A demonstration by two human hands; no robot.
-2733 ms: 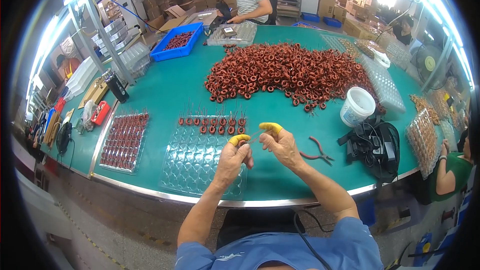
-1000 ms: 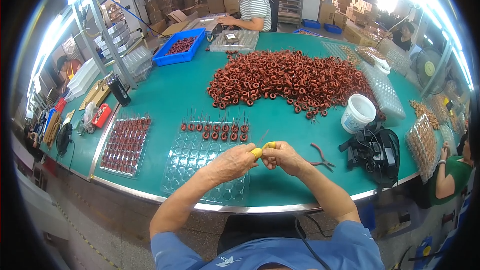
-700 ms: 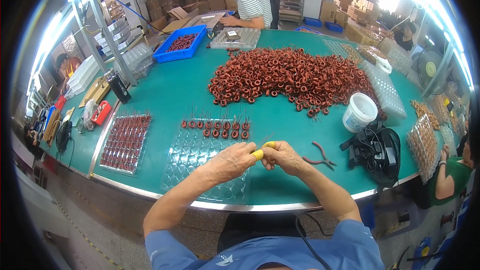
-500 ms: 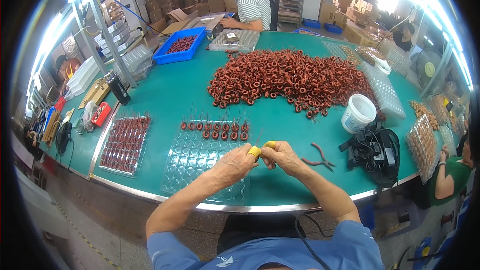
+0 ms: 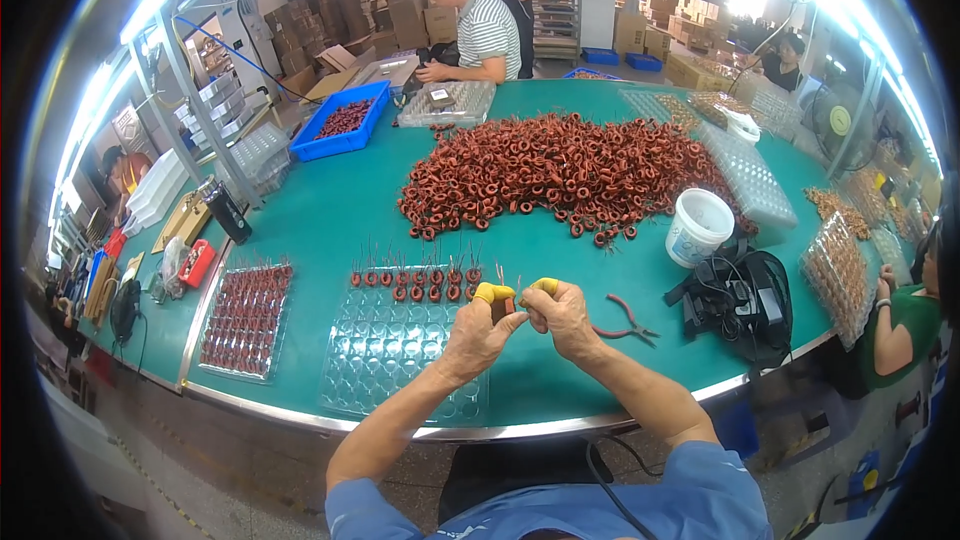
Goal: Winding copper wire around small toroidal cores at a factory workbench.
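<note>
Above the near part of the green bench, my left hand [image 5: 474, 336] pinches a red ring coil [image 5: 502, 309] with upright wire leads. Close beside it, my right hand [image 5: 562, 320] has thumb and forefinger pressed together at a lead; the fingers partly hide the contact. Yellow tape or finger cots cover fingertips on both hands. Left of my hands lies a clear plastic tray [image 5: 352, 377] with round pockets. Red coils [image 5: 434, 280] stand in its far rows, leads up. Red-handled pliers [image 5: 628, 325] rest just right of my right hand.
A large coil heap [image 5: 560, 175] covers the middle of the bench. Around it are a white bucket [image 5: 699, 230], a black bag with cables [image 5: 745, 302], a filled tray [image 5: 245, 325], a blue bin [image 5: 345, 125] and a black flask [image 5: 227, 212]. Other people work around the bench.
My left hand has turned and its fingers have lifted, so the red coil now shows. My hands have parted slightly. The whole view has shifted a little.
</note>
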